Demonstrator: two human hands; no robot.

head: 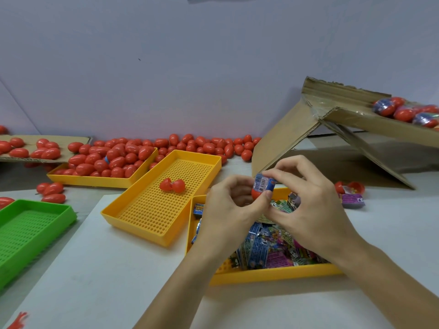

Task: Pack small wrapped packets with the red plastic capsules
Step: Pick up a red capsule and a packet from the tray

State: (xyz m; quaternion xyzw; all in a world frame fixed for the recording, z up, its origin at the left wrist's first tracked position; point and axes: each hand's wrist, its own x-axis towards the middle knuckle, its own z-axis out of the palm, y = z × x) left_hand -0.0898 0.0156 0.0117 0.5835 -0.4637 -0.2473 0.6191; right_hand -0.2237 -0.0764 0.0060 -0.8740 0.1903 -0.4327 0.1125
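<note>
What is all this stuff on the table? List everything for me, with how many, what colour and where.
Capsules: many, red, heaped along the wall and in the far yellow tray.
Open capsule: one, red, in the middle yellow tray.
Yellow trays: three; far left, middle, and near under the hands.
Packets: many, blue, pink and green, in the near tray.
Green tray: one, left edge.
Cardboard box: one, brown, right, holding packed capsules.
Cardboard sheet: one, brown, far left.
Held capsule: one, red, a blue packet in it.
Left hand: grips the capsule.
Right hand: pinches the packet.
</note>
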